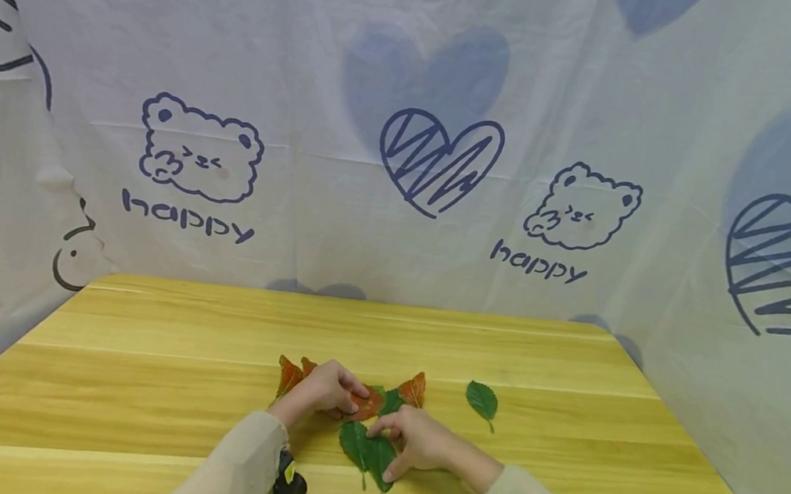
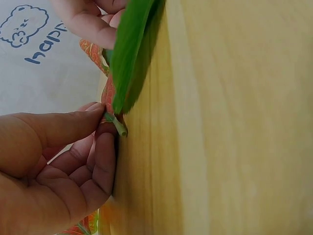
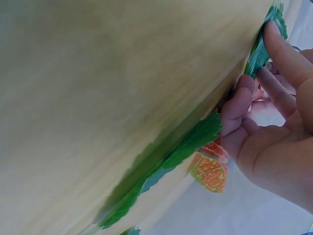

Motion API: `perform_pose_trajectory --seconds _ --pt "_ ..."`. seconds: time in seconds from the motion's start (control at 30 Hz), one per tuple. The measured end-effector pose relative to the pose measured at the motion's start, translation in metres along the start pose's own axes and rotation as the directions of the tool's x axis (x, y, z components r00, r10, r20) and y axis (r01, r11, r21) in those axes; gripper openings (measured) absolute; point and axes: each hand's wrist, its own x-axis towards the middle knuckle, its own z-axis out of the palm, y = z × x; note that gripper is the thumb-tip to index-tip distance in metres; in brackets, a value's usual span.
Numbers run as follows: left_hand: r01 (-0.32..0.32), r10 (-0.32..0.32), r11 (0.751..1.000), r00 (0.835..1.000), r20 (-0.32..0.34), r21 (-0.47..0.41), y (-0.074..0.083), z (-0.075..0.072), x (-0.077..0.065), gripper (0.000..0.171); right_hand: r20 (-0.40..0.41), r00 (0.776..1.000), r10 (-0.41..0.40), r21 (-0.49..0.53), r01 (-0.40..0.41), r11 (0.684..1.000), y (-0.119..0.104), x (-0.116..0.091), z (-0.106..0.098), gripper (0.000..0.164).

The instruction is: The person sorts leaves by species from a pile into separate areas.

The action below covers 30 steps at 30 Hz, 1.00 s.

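Just left of the table's middle, my left hand [image 1: 328, 387] pinches a red leaf [image 1: 369, 406] between thumb and fingers, close to its stem in the left wrist view. My right hand [image 1: 422, 439] is over two overlapping green leaves [image 1: 354, 443] whose stems point toward me. Its thumb and index finger are spread apart, touching the right-hand green leaf [image 1: 378, 459]; the other fingers bend beneath the palm. Another green leaf [image 1: 392, 401] lies beyond this hand, beside an orange-red leaf [image 1: 413, 390]. More red leaves [image 1: 289, 376] show behind my left wrist, partly hidden.
A single green leaf [image 1: 482, 400] lies apart on the right of the wooden table [image 1: 164, 384]. At the table's far edge hangs a white cloth [image 1: 313, 216] printed with bears and hearts. A black device [image 1: 289, 489] is at the left wrist.
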Motion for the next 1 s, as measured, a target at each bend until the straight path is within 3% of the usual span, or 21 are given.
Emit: perform_pose_trajectory --seconds 0.3,0.47,0.63,0.73,0.83,1.0 --pt "-0.004 0.004 1.0 1.0 -0.007 -0.001 0.002 0.0 -0.002 0.02 0.005 1.0 0.012 0.018 -0.012 1.0 -0.002 -0.002 -0.002 0.035" --pt "0.001 -0.001 1.0 1.0 -0.016 0.005 0.003 0.0 -0.003 0.02 0.023 1.0 -0.011 0.085 0.009 0.996 0.001 -0.003 -0.004 0.028" --pt "0.005 -0.005 1.0 1.0 -0.015 -0.002 0.002 0.001 -0.002 0.02 0.095 0.995 -0.016 0.184 -0.002 0.983 0.003 -0.006 -0.008 0.022" --pt "0.005 -0.005 1.0 1.0 -0.016 -0.002 0.002 0.002 -0.002 0.02 0.141 0.989 -0.039 0.295 -0.005 0.956 0.005 -0.009 -0.011 0.017" --pt "0.009 -0.009 1.0 1.0 -0.02 -0.003 0.002 0.002 -0.001 0.02 0.18 0.982 -0.054 0.424 -0.028 0.905 0.008 -0.013 -0.013 0.017" --pt "0.014 -0.014 1.0 1.0 -0.023 -0.001 0.002 0.003 -0.001 0.02 0.174 0.983 -0.061 0.56 -0.048 0.827 0.012 -0.019 -0.017 0.018"
